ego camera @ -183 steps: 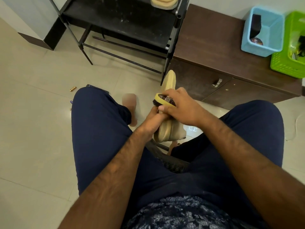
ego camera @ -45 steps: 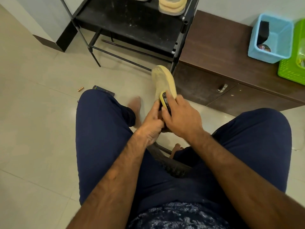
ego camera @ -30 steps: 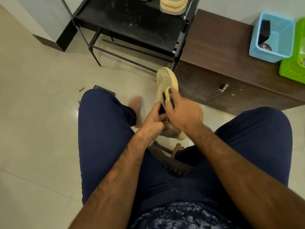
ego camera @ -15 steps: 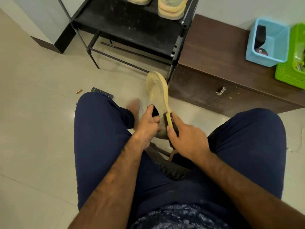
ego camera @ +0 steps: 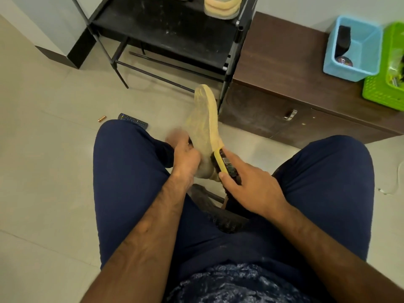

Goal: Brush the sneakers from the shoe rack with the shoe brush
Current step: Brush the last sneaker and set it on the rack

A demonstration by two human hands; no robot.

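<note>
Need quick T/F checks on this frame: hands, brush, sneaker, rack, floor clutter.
1. The right hand holds the shoe brush against the sneaker. True.
2. The left hand holds nothing. False: it grips the sneaker's near end.
3. The sneaker lies on the floor. False: the left hand holds it up in the air.
4. A second sneaker sits on the shoe rack. True.
5. The remote lies on the brown cabinet. False: it lies on the floor.
</note>
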